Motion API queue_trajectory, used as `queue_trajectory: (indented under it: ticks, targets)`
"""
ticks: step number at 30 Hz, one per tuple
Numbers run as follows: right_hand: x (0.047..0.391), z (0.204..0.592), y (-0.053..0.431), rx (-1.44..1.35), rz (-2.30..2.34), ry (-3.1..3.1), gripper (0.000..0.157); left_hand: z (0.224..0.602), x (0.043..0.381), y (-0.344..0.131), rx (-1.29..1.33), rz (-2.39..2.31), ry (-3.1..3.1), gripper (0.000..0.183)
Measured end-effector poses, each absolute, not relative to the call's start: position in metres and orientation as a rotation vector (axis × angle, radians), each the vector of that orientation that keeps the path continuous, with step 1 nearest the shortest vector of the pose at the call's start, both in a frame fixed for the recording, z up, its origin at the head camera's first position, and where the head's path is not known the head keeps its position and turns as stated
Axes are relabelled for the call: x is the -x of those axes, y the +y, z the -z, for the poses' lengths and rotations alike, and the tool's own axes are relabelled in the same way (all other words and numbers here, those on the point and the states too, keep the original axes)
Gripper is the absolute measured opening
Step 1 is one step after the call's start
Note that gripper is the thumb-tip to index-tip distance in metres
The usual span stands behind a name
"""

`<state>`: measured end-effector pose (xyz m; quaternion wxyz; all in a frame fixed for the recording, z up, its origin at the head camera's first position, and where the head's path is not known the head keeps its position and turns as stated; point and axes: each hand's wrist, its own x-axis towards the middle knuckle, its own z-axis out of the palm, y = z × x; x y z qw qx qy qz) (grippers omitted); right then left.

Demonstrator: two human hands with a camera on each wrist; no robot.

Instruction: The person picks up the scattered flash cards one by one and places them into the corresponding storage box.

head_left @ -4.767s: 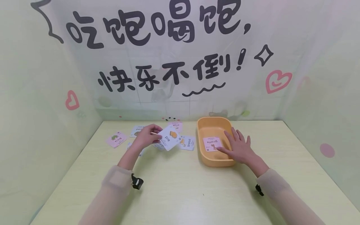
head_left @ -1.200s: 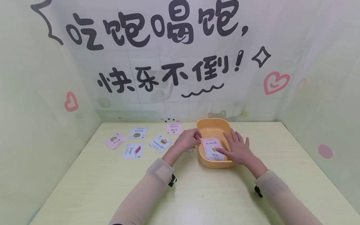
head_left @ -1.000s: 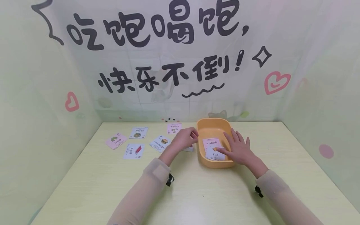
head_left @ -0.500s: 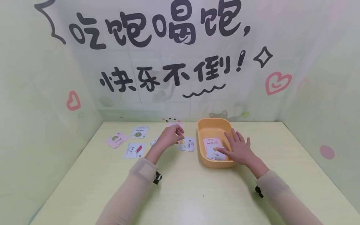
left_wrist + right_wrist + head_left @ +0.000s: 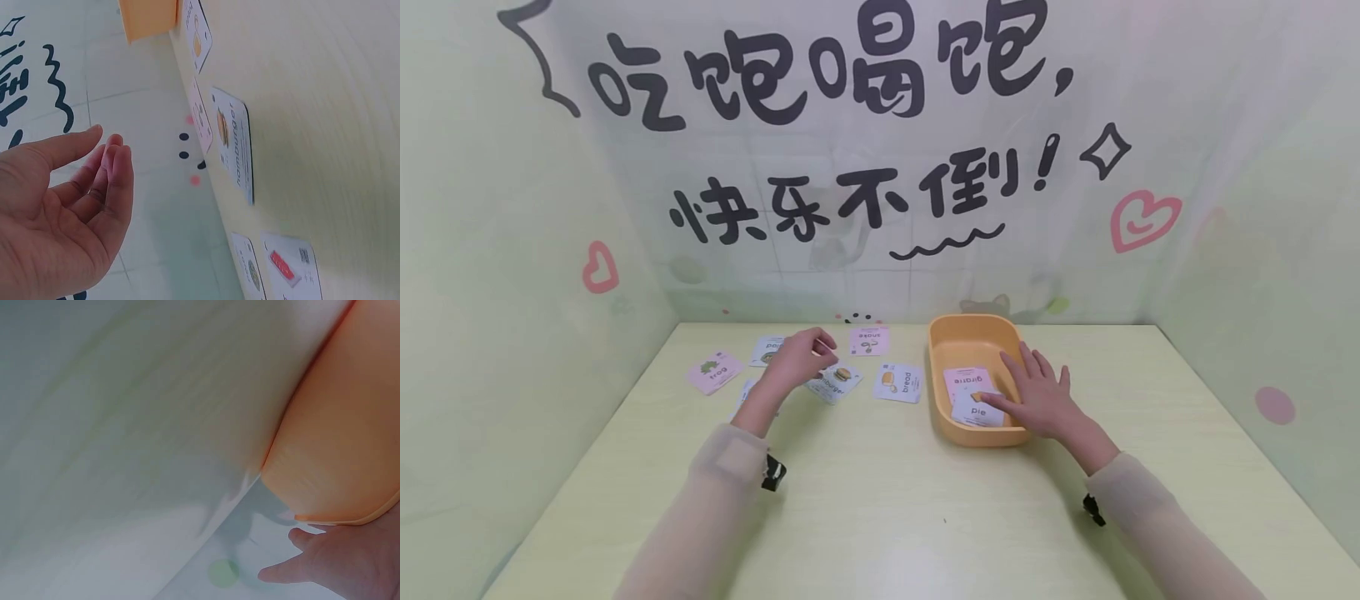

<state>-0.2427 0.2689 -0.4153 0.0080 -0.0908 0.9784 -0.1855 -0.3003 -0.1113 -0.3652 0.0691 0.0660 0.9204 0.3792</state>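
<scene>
- Orange plastic tray with rounded corners and raised sides (image 5: 973, 436) stands on the pale wood-grain tabletop (image 5: 880, 517); its long axis runs away from the person, toward the patterned wall (image 5: 865, 283), one short end facing the near side.
- Within it, nearer that short end, lie a pink card printed "giraffe" (image 5: 966, 379) and, overlapping its near edge, a white card printed "pie" (image 5: 977, 416); both words stand upside down to the person.
- The right hand (image 5: 1041, 400) is spread wide at the tray's right rim, thumb reaching in over the interior; whether it touches a card I cannot tell.
- The left hand (image 5: 800, 360) hangs above the cards left of the tray, bent fingers and thumb facing each other across a narrow, unfilled gap.
- Just beside it, a white card printed "hamburger" (image 5: 841, 385) lies diagonally on the tabletop.
- Between that one and the tray, a white card printed "bread" (image 5: 898, 383) has its word running front to back.
- Farther back, a pink card printed "snake" (image 5: 869, 341) shows its word upside down.
- Partly hidden by the left hand are a white salad card (image 5: 763, 350) and a white card picturing red beef (image 5: 292, 269).
- Leftmost, a pink card printed "frog" (image 5: 715, 372) lies slanted.
</scene>
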Motion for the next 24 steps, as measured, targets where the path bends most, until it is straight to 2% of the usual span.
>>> queue_trajectory:
  ticks: [24]
  targets:
    - [0.213, 0.420, 0.249, 0.182, 0.560, 3.104, 0.092, 0.374, 0.292, -0.237, -0.131, -0.921, 2.923, 0.034]
